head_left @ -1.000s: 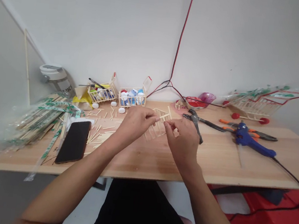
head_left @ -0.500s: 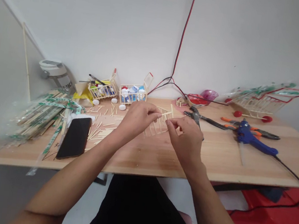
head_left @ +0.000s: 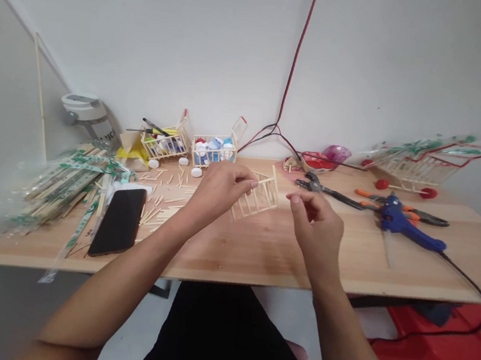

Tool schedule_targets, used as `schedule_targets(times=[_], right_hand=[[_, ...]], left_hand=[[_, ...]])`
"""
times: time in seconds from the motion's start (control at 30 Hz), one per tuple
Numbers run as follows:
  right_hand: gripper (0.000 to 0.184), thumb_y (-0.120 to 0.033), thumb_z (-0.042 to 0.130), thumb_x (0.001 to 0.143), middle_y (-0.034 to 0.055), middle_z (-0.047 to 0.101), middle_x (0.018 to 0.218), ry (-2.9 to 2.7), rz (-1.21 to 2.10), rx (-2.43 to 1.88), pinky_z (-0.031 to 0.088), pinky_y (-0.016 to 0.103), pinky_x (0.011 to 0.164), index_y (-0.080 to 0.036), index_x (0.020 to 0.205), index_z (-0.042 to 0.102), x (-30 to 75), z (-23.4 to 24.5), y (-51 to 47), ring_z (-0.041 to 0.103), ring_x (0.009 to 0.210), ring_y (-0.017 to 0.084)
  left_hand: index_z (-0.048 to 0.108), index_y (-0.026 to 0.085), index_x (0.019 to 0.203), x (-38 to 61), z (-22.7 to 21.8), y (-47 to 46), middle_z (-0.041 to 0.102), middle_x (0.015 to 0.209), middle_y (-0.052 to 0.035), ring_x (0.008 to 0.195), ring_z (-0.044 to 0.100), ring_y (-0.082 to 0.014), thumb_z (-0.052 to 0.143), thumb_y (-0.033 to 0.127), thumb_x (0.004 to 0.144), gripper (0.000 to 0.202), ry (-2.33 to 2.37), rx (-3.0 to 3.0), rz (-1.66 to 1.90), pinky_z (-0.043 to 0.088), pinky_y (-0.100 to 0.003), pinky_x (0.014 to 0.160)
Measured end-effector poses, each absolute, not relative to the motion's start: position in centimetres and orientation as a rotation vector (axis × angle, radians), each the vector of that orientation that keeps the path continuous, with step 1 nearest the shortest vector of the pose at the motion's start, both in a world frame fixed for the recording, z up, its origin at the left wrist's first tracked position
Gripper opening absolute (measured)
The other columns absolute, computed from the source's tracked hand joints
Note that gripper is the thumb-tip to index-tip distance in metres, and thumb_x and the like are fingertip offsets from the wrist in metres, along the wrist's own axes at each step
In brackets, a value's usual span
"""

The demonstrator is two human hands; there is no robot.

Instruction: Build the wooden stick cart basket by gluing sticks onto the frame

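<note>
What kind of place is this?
Probably a craft workspace: a blue glue gun and short loose sticks lie on the wooden table, and the left hand holds a small stick frame.

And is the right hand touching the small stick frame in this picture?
No, a gap shows between the right hand and the small stick frame, which the left hand holds.

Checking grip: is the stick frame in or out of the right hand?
Out: a gap separates the right hand from the stick frame; the left hand holds it.
</note>
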State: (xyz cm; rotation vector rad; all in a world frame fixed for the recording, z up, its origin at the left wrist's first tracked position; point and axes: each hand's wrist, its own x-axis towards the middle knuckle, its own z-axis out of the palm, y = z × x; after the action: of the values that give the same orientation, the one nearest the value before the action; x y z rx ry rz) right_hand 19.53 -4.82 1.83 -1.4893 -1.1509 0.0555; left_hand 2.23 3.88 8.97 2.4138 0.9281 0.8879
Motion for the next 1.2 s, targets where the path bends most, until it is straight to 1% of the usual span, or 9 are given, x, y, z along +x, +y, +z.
schedule_targets(times=[0.1,0.17,0.23,0.3,0.47,0.6,0.7,0.93,1.2], right_hand=[[0.026,-0.043,0.063,0.083,0.0014,0.064,0.074,-1.013,0.468,-1.461,0.04,0.026,0.06,-0.017,0.081,0.067,19.9,0.1,-5.2,0.052,0.063,0.012],[0.032,-0.048,0.065,0.08,0.0008,0.06,0.07,-0.954,0.716,-1.42,0.037,0.024,0.054,-0.016,0.084,0.069,19.6,-0.8,-5.4,0.048,0.06,0.011],[0.039,-0.052,0.067,0.078,0.0015,0.06,0.074,-0.884,0.911,-1.366,0.034,0.022,0.05,-0.016,0.092,0.071,19.0,-1.1,-5.5,0.047,0.059,0.009],[0.042,-0.054,0.07,0.074,0.0029,0.062,0.08,-0.814,1.021,-1.296,0.032,0.02,0.048,-0.017,0.094,0.072,18.3,-1.0,-5.4,0.047,0.06,0.009],[0.035,-0.05,0.079,0.066,0.0019,0.063,0.084,-0.608,1.131,-1.11,0.033,0.018,0.048,-0.019,0.078,0.069,17.1,-0.3,-4.9,0.051,0.068,0.009],[0.035,-0.046,0.084,0.061,-0.0021,0.061,0.079,-0.452,1.229,-0.998,0.032,0.017,0.047,-0.02,0.079,0.069,16.4,0.1,-4.6,0.051,0.065,0.007],[0.038,-0.044,0.087,0.058,-0.0034,0.059,0.076,-0.387,1.268,-0.946,0.031,0.017,0.045,-0.02,0.08,0.069,15.9,0.3,-4.5,0.052,0.063,0.006],[0.036,-0.039,0.087,0.059,-0.0048,0.059,0.074,-0.341,1.272,-0.861,0.032,0.015,0.045,-0.019,0.076,0.063,15.5,0.2,-4.1,0.052,0.061,0.005],[0.035,-0.031,0.088,0.059,-0.0067,0.059,0.079,-0.262,1.316,-0.754,0.033,0.014,0.042,-0.019,0.076,0.06,14.8,0.0,-4.1,0.054,0.061,0.004]], left_hand=[[0.071,0.016,0.067,2.2,9.0,3.8,0.071,0.068,-0.0009,0.066,0.062,-0.0148,0.06,0.021,0.083,0.02,0.951,2.4,0.895,0.04,-0.026,0.064],[0.071,0.016,0.066,2.1,9.0,3.8,0.071,0.067,-0.001,0.065,0.061,-0.0151,0.06,0.021,0.083,0.021,0.949,2.394,0.91,0.04,-0.026,0.063],[0.07,0.016,0.066,2.1,9.1,3.8,0.071,0.066,-0.0009,0.064,0.061,-0.0149,0.06,0.022,0.083,0.021,0.943,2.387,0.92,0.04,-0.026,0.062],[0.071,0.016,0.066,2.1,9.1,3.8,0.07,0.065,-0.0006,0.063,0.061,-0.0145,0.061,0.021,0.083,0.021,0.947,2.376,0.916,0.04,-0.026,0.062],[0.071,0.015,0.066,2.1,9.0,3.8,0.071,0.065,-0.0005,0.064,0.063,-0.0137,0.062,0.019,0.084,0.02,0.958,2.362,0.907,0.04,-0.025,0.063],[0.071,0.015,0.067,2.2,8.8,3.9,0.071,0.065,-0.0004,0.064,0.062,-0.0138,0.062,0.021,0.084,0.02,0.959,2.386,0.912,0.039,-0.025,0.061],[0.072,0.016,0.069,2.2,8.7,3.9,0.07,0.065,0.0001,0.062,0.061,-0.0138,0.061,0.022,0.084,0.019,0.953,2.409,0.921,0.039,-0.025,0.06],[0.073,0.016,0.07,2.1,8.6,3.8,0.072,0.067,-0.0005,0.065,0.064,-0.0143,0.063,0.021,0.084,0.019,0.955,2.369,0.939,0.041,-0.025,0.063],[0.075,0.016,0.071,2.3,8.5,3.7,0.072,0.069,-0.0005,0.068,0.065,-0.0148,0.064,0.02,0.084,0.017,0.994,2.351,0.912,0.041,-0.026,0.066]])
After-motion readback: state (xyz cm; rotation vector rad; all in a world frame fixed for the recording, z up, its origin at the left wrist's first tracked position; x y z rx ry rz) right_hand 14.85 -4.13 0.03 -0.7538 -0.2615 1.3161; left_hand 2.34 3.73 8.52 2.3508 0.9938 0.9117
